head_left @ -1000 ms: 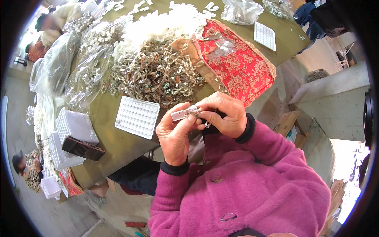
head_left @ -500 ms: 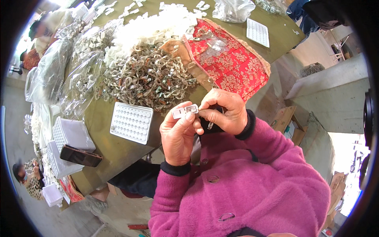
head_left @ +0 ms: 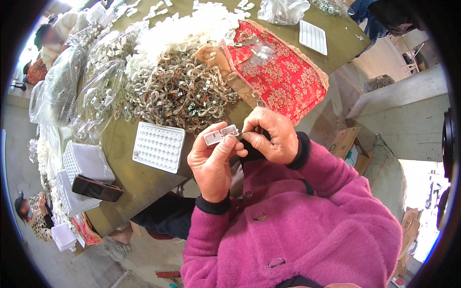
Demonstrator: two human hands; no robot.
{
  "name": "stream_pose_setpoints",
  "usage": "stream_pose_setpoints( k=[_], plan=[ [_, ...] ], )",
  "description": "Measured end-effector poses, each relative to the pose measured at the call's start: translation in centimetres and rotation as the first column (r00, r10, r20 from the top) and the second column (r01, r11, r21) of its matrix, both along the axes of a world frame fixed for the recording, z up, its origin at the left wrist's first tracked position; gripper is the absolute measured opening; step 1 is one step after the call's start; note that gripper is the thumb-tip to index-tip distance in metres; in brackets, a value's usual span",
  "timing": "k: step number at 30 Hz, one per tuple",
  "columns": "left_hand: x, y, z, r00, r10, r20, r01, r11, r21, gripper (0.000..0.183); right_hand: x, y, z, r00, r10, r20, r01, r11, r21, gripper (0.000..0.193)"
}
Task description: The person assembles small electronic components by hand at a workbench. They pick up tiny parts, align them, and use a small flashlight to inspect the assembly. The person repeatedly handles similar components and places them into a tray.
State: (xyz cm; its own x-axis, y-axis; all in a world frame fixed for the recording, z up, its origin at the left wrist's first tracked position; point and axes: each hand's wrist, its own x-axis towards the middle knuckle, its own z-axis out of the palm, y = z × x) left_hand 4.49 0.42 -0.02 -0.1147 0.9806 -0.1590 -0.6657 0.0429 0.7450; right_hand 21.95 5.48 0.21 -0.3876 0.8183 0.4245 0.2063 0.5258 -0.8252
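Note:
My left hand [head_left: 211, 165] is closed on a small white hinged plastic case [head_left: 212, 138], its two halves spread flat, with the thumb pressed on the lower edge. At the case's right end, the thumb and index finger of my right hand [head_left: 272, 139] pinch a thin cord, most of it hidden by the fingers. Beyond both hands lies a heap of coiled cords [head_left: 180, 91] with small metal ends. Nearest my left hand, a white tray [head_left: 159, 147] with rows of round wells rests on the green table [head_left: 139, 185].
White plastic pieces [head_left: 185, 31] are piled behind the cords. A red floral cloth [head_left: 283, 79] covers the table's right edge. Stacked white trays [head_left: 89, 161] with a dark phone [head_left: 97, 187] stand at left, near clear bags [head_left: 60, 93]. Other people [head_left: 36, 213] sit at far left.
My left hand has shifted slightly left with the plastic case, whose halves now lie spread wider apart. My right hand keeps its pinch in nearly the same place.

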Motion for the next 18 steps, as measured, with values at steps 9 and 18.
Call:
stream_pose_setpoints(
  k=[9, 18],
  plan=[
    [0.21, -0.27, 0.23, 0.984, 0.011, -0.175, -0.006, 0.999, 0.033, 0.033, -0.16, -0.55, 0.82, 0.998, -0.032, -0.053, 0.032, 0.999, 0.008, 0.017],
    [0.44, -0.61, 0.55, 0.964, 0.091, -0.25, -0.075, 0.994, 0.074, 0.031, -0.64, -0.84, 0.42, 0.994, -0.047, -0.097, 0.042, 0.998, -0.053, 0.02]
  ],
)
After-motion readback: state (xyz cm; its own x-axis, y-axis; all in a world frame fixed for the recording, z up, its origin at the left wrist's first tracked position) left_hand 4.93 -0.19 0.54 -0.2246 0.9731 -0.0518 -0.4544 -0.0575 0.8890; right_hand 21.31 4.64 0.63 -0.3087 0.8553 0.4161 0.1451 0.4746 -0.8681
